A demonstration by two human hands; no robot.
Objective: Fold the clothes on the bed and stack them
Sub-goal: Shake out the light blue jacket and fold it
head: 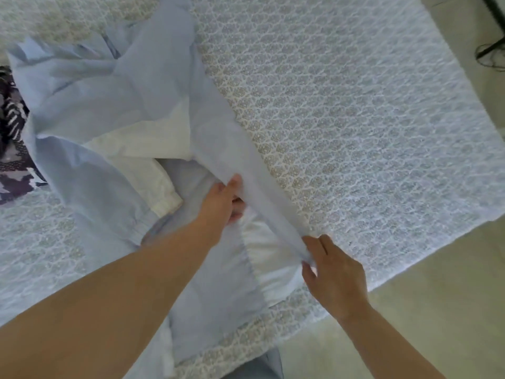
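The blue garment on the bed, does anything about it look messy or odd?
Yes. The blue garment lies crumpled and twisted, its white lining showing, so it may be partly inside out. Both hands grip one edge: left hand, right hand.

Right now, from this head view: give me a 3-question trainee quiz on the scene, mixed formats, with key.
1. True or false: both hands grip the light blue garment.
2. What lies at the far left edge of the bed? A) dark patterned cloth B) a pillow C) a book
3. Fill in: the right hand pinches the garment near the bed's ____ edge.

Key: 1 true, the left hand grips it too; 2 A, the dark patterned cloth; 3 near.
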